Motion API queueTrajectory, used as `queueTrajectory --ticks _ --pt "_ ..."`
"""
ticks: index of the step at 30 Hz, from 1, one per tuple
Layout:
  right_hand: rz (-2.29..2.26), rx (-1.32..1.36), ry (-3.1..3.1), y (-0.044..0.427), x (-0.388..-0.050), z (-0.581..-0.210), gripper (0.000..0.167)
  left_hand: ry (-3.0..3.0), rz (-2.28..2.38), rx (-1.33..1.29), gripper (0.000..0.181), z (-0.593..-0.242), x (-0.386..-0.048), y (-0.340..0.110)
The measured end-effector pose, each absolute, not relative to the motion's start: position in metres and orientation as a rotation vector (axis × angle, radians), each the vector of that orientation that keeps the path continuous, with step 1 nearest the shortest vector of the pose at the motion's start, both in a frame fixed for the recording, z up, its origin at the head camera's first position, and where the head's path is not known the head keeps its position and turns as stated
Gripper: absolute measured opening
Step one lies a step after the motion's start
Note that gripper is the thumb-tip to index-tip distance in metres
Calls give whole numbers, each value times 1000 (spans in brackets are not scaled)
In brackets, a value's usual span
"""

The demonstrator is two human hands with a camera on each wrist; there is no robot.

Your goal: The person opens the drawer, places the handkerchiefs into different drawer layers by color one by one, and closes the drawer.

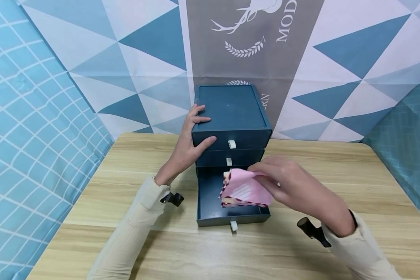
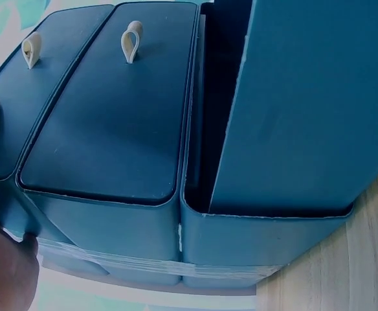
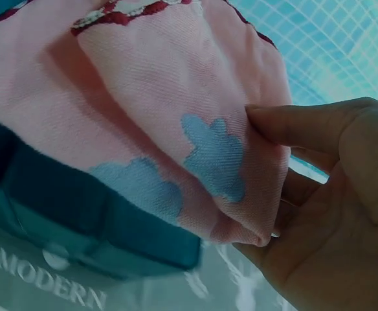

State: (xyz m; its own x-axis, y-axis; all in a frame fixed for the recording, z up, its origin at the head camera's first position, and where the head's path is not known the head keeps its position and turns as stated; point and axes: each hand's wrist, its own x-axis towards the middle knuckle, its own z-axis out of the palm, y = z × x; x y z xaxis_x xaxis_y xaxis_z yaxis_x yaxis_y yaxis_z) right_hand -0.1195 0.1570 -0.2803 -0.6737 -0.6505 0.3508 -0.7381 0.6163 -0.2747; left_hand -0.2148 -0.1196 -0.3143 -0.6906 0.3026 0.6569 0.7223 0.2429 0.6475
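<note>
A folded pink cloth (image 1: pixel 243 186) with a dark red and white stitched border hangs from my right hand (image 1: pixel 290 182), pinched between thumb and fingers. In the right wrist view the cloth (image 3: pixel 156 97) shows light blue patches. Below it in the head view, the bottom drawer (image 1: pixel 210 202) of a dark blue drawer unit (image 1: pixel 231 109) is pulled out. My left hand (image 1: pixel 190 142) rests against the unit's upper left side, its fingers spread over the top edge and its thumb on the front. White loop tabs mark the drawers; the upper two are closed.
The drawer unit stands on a wood-grain table (image 1: pixel 126 186) near its back edge. Behind it hangs a patterned backdrop (image 1: pixel 154 58) with triangles and a grey deer panel. A blue checked cloth (image 1: pixel 31 116) covers the left side.
</note>
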Motion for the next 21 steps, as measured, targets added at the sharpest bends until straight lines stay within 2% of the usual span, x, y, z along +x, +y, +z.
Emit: queueTrajectory --ticks 13,21 --pt "680 1353 -2816 121 -154 -322 20 -2123 -1443 -932 42 -314 -214 -120" --pt "749 1305 -2836 112 -179 -353 23 -2111 -1444 -940 42 -315 -214 -120"
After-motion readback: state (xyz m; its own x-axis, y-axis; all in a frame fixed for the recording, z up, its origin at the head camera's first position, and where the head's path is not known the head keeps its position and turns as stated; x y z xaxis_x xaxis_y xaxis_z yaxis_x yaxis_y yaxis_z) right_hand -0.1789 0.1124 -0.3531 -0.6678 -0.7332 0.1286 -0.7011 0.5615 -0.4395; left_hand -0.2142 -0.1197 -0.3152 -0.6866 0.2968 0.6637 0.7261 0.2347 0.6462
